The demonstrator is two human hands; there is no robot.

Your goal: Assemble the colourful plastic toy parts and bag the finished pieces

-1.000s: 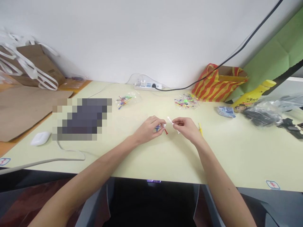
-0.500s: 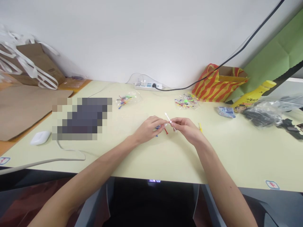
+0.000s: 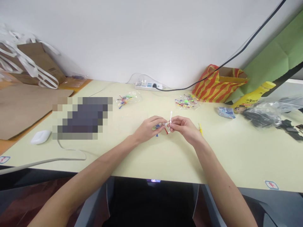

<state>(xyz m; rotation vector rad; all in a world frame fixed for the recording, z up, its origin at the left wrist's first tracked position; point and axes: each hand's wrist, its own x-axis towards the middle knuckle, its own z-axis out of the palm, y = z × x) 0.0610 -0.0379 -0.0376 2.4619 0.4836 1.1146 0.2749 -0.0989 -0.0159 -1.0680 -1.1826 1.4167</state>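
My right hand [image 3: 186,128] pinches a thin white plastic stick [image 3: 171,116] with a knobbed tip, which stands nearly upright above the table. Close on its left, my left hand [image 3: 150,127] has thumb and fingers curled together around something small and whitish that I cannot make out. Beneath the left fingers a blue plastic piece [image 3: 157,135] shows in part. A red piece [image 3: 166,131] sticks out between the two hands. Just beyond the right wrist lies a yellow plastic piece [image 3: 201,129], partly hidden.
Two clear bags of colourful plastic pieces, a left bag [image 3: 126,100] and a right bag [image 3: 187,101], lie farther back. Behind them sits a power strip [image 3: 148,86]. A striped bag [image 3: 213,85] and yellow bottle [image 3: 254,96] stand right; a white case [image 3: 40,137] lies left.
The white stick has swung from leaning left to nearly upright in my right hand. My left fingers have parted slightly from it. Both hands stay in nearly the same place.
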